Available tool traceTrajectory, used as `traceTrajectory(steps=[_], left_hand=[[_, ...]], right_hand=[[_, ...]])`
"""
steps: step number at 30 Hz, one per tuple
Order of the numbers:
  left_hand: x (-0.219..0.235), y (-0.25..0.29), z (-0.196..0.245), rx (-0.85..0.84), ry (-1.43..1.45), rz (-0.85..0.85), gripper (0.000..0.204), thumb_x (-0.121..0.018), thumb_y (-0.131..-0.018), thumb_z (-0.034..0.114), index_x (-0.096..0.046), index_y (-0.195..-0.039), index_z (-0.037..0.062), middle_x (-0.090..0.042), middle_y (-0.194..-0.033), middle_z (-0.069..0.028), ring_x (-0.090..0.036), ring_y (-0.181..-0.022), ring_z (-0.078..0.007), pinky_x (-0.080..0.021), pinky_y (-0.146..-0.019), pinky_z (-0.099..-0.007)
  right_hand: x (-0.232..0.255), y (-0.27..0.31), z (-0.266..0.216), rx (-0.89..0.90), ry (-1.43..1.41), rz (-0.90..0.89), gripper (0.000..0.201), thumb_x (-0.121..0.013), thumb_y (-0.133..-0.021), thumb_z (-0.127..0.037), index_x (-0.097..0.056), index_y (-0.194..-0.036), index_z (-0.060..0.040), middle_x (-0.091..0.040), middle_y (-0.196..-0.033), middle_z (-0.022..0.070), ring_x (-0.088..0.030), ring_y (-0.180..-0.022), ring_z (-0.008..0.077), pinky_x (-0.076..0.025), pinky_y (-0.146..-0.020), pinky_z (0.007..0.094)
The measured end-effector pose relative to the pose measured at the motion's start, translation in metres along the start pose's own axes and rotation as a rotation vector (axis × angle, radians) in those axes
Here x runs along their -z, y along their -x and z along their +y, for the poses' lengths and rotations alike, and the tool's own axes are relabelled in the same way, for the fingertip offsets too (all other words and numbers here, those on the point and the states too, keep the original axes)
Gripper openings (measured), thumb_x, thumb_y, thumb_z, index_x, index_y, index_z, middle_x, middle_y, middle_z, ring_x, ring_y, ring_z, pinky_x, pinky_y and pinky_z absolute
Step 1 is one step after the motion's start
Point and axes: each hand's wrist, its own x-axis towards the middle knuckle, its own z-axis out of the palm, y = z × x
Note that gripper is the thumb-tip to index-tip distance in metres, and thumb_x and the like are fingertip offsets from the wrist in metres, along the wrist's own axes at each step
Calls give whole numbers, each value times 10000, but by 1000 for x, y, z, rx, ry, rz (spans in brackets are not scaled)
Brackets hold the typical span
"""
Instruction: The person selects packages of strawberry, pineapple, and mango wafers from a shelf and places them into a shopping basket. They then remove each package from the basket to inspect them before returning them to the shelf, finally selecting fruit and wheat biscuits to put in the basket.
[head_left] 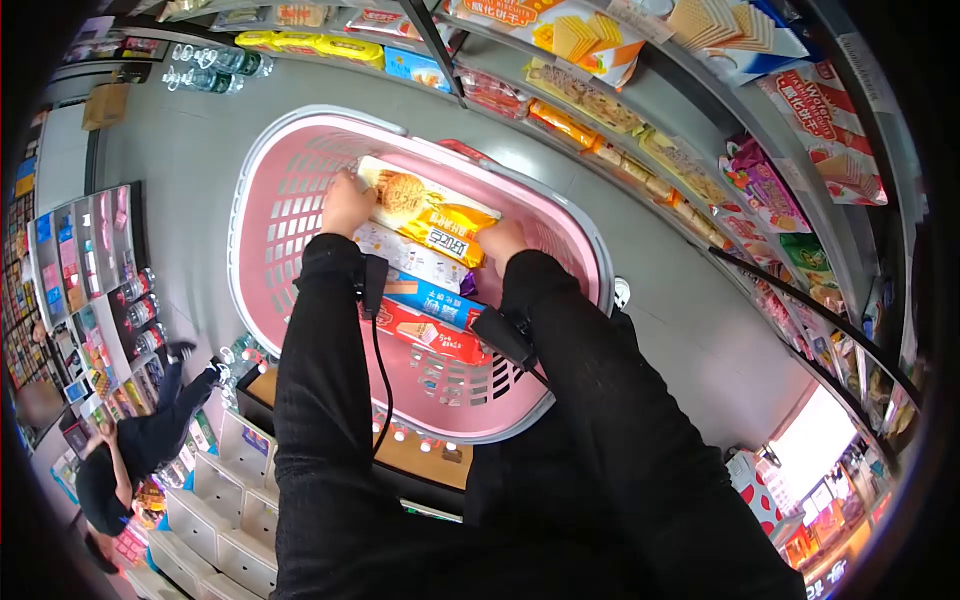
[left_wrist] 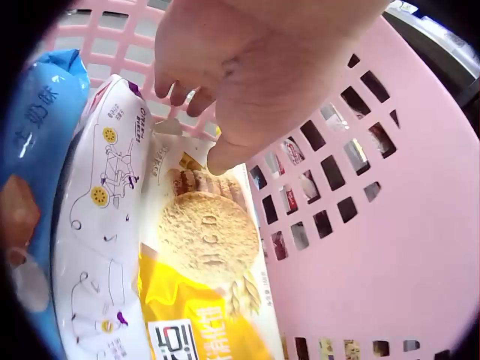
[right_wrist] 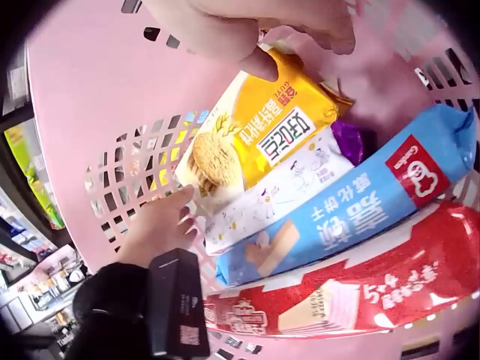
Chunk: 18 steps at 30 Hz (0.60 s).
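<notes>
A yellow-and-cream biscuit packet (head_left: 425, 205) with a round biscuit pictured on it lies along the far side of a pink basket (head_left: 275, 180). My left hand (head_left: 347, 203) holds its left end, thumb on the printed face in the left wrist view. At the other end my right hand (head_left: 502, 243) grips the packet, its thumb against the yellow wrapper in the right wrist view. Beside it lie a white packet with line drawings (left_wrist: 105, 217), a blue wafer packet (right_wrist: 322, 202) and a red wafer packet (right_wrist: 360, 285), stacked side by side.
Shelves of snack packets (head_left: 590, 110) run along the right and the far side. Bottles (head_left: 215, 70) stand on the grey floor at the far left. Another person (head_left: 140, 450) is at the lower left near white bins (head_left: 215, 495). The basket's perforated walls surround both hands.
</notes>
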Motion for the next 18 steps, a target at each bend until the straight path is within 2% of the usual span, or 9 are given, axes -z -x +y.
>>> traceTrajectory(steps=[5,7,8,10,11,13,18], left_hand=[[-6,-10,3,17,-83,-35,400,-529,-700,162,-470,-1048,-27,-523,-988,-290,-423,-1028,-415,-372,-869,-424],[-6,-11,7,25,-178,-84,469,-510,-704,181,-447,-1146,35,-521,-1040,-243,-454,-998,-409,-381,-860,-417],[-7,-8,9,25,-178,-85,469,-510,-704,181,-447,-1146,35,-521,-1040,-243,-454,-998,-409,-381,-860,-417],[-10,0,11,27,-145,66,386,-536,-684,149,-493,-1043,12,-545,-972,-243,-448,-996,-406,-381,-853,-424],[-10,2,12,27,-146,68,386,-536,-684,149,-493,-1043,12,-545,-972,-243,-448,-996,-406,-381,-853,-424],[-12,5,11,0,-171,124,393,-535,-676,142,-499,-1045,12,-557,-960,-219,-454,-999,-393,-391,-838,-419],[-9,2,10,26,26,101,429,-542,-654,140,-496,-1057,-3,-556,-964,-222,-501,-956,-363,-414,-809,-391]], right_hand=[[-8,-7,1,-32,-125,-23,430,-586,-675,-89,-454,-1015,139,-507,-1058,268,-533,-975,312,-441,-790,319],[-6,-2,-1,-24,-190,13,393,-591,-673,-73,-479,-991,129,-524,-1035,259,-533,-981,308,-449,-772,329],[-4,-1,-2,-24,-190,14,393,-591,-673,-73,-479,-991,129,-524,-1035,259,-533,-981,308,-449,-772,329],[-1,-2,0,52,-234,-98,371,-592,-676,-55,-490,-993,109,-531,-1029,254,-533,-979,318,-452,-772,335],[0,-3,-1,53,-234,-99,371,-592,-676,-55,-490,-993,109,-531,-1029,254,-533,-979,318,-452,-772,335],[-1,-7,-1,-45,-164,-2,374,-599,-667,-33,-499,-1007,89,-531,-1031,249,-536,-968,326,-453,-773,342],[0,14,-13,-42,-234,86,384,-610,-638,-1,-501,-997,82,-535,-1017,249,-533,-961,338,-452,-769,353]])
